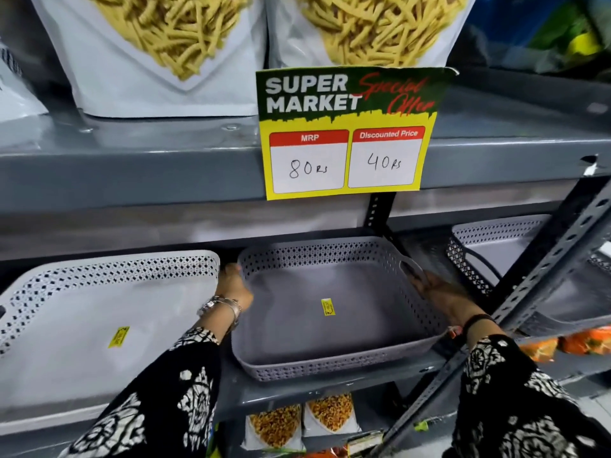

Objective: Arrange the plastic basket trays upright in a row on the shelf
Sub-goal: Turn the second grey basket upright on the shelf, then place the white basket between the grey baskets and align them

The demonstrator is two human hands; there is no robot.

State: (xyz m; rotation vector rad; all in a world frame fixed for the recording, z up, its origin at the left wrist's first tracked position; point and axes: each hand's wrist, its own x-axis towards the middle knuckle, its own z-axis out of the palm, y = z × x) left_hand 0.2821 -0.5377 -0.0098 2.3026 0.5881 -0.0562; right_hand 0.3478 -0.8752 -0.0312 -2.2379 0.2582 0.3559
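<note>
A grey plastic basket tray (pixel 297 328) with a yellow sticker lies on the grey metal shelf (pixel 281 395), its far end tipped up slightly. My left hand (pixel 233 285) grips its left wall near the far corner. My right hand (pixel 436 292) holds its right rim by the handle. To the left, a white basket tray (pixel 82 319) leans back on the same shelf, open side toward me. Behind a shelf post to the right, another grey basket tray (pixel 502 246) rests in the adjoining bay.
A slotted diagonal post (pixel 535 289) crosses in front of the right bay. A yellow price sign (pixel 344 137) hangs from the upper shelf edge, with large snack bags (pixel 158 54) above it. Smaller snack packets (pixel 297 421) sit on the shelf below.
</note>
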